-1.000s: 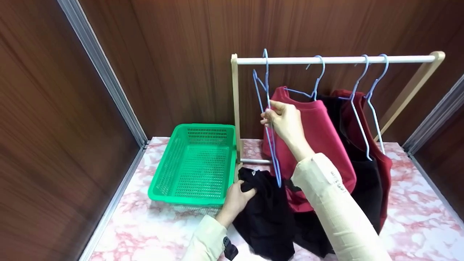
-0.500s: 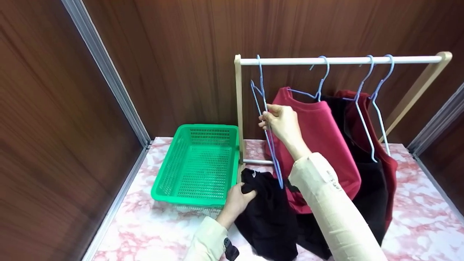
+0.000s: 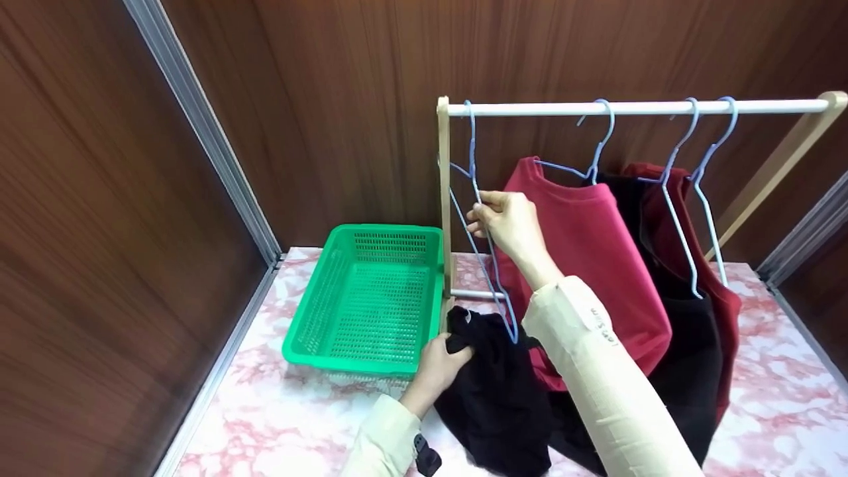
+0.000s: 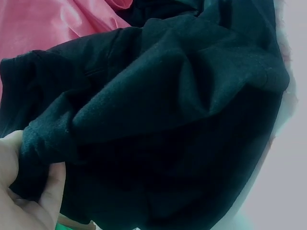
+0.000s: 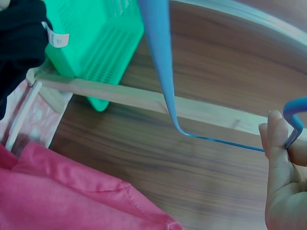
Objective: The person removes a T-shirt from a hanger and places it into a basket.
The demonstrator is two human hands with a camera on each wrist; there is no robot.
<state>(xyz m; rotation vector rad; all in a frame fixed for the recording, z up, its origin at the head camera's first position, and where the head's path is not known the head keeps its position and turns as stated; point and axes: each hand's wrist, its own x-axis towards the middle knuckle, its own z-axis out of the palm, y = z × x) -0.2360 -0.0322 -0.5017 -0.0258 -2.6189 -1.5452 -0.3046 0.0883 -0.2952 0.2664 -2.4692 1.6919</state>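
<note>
My right hand [image 3: 513, 222] pinches the wire of a thin blue hanger [image 3: 472, 159]; in the right wrist view the fingers [image 5: 277, 129] close on it just under the hook. No garment is on this hanger, and its hook is over the white rail [image 3: 530, 110] near the left post. Below it, my left hand [image 3: 442, 363] grips a bunched edge of a black garment [image 3: 497, 397] beside the basket. The left wrist view shows the thumb and fingers folded round the black cloth [image 4: 168, 110]. A small white tag [image 5: 58, 39] sticks out of that garment.
An empty green basket [image 3: 318, 366] stands left of the rack's wooden post [image 3: 444, 199]. Further right on the rail hang a pink garment [image 3: 583, 252], a black garment [image 3: 689, 351] and a dark red garment [image 3: 725, 331] on blue hangers. Brown panels enclose the marbled table [image 3: 245, 424].
The blue hanger in my right hand has moved left and down, its hook now over the rail close to the left post. My left hand keeps its grip on the black garment.
</note>
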